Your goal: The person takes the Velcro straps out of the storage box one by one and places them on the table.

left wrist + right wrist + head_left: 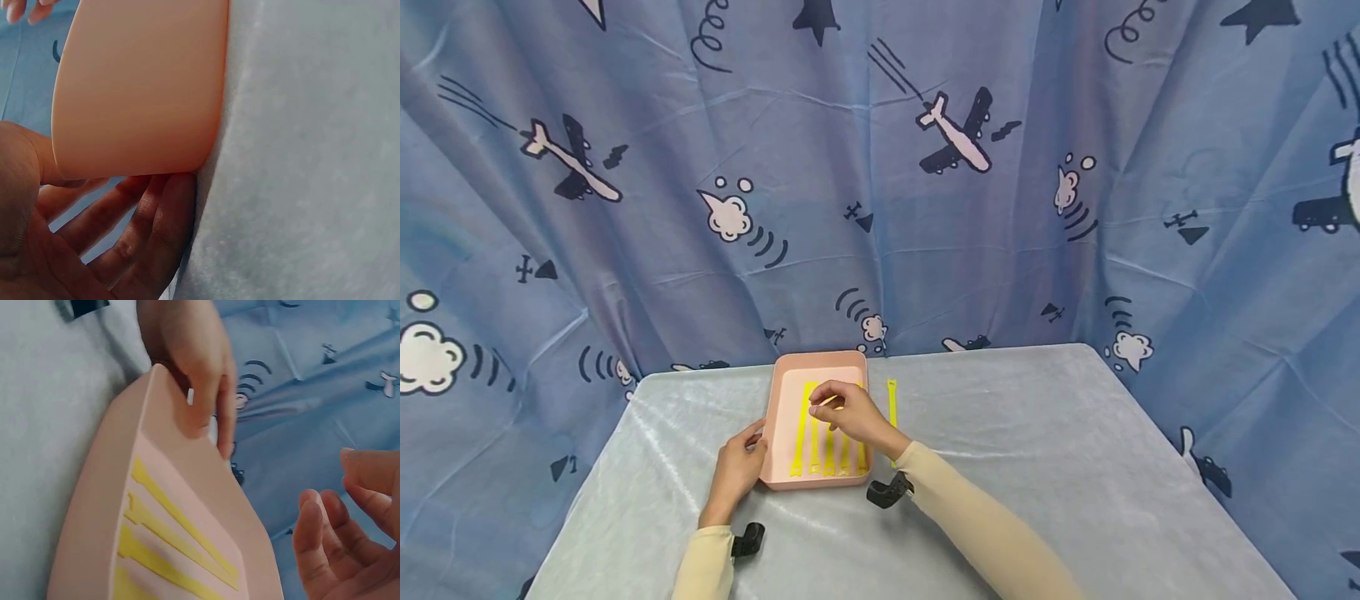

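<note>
A shallow pink tray (787, 408) lies on the table, with several flat yellow strips (801, 433) with notched ends side by side inside it. My left hand (739, 468) holds the tray's left wall; in the right wrist view its thumb (203, 412) hooks over the rim, while the left wrist view has fingers (169, 231) against the outer side. Above the tray hovers my right hand (853, 414), fingers loosely bent, a gap between thumb and fingertips, and nothing in it. It partly hides the strips. One more yellow strip (892, 404) lies outside, just right of the tray, partly behind the right wrist.
A pale grey-blue cloth (1037, 433) covers the table. Behind and at both sides hangs a blue curtain (805, 167) printed with planes and clouds. Each wrist wears a black camera mount, one on the left (748, 540) and one on the right (889, 490).
</note>
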Tool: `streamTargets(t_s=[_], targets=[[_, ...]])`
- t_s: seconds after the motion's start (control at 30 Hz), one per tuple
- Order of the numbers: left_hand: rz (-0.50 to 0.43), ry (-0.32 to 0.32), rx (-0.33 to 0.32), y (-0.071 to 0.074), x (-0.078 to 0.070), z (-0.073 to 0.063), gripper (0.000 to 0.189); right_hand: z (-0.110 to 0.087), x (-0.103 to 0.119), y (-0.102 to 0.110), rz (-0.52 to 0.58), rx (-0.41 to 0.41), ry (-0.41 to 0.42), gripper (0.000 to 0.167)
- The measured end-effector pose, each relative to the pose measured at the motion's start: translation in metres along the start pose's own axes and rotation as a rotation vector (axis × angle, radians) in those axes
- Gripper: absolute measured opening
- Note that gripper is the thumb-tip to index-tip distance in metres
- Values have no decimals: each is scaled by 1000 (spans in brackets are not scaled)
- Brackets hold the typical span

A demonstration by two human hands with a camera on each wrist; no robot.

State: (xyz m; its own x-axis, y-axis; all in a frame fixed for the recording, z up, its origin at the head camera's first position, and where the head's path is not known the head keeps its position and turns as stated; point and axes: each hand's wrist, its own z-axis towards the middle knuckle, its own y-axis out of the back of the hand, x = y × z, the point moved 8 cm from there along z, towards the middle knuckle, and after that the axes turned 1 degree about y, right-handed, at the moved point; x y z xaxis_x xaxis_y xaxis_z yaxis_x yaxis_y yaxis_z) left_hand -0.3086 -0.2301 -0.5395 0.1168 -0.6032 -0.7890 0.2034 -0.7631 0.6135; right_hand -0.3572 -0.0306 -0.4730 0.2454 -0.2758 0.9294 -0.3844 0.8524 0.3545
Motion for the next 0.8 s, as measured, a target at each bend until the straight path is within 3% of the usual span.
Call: streamTargets(t_s=[0.17,0.47,0.8], targets=[[-1,4,-3,0,-1,0,43,7,1,-9,-49,32,10,17],[3,5,11,0,-1,1,43,19,7,-17,-273,62,60,12],[-7,10,15,0,-1,1,43,31,-2,-35,-447,233,82,13]])
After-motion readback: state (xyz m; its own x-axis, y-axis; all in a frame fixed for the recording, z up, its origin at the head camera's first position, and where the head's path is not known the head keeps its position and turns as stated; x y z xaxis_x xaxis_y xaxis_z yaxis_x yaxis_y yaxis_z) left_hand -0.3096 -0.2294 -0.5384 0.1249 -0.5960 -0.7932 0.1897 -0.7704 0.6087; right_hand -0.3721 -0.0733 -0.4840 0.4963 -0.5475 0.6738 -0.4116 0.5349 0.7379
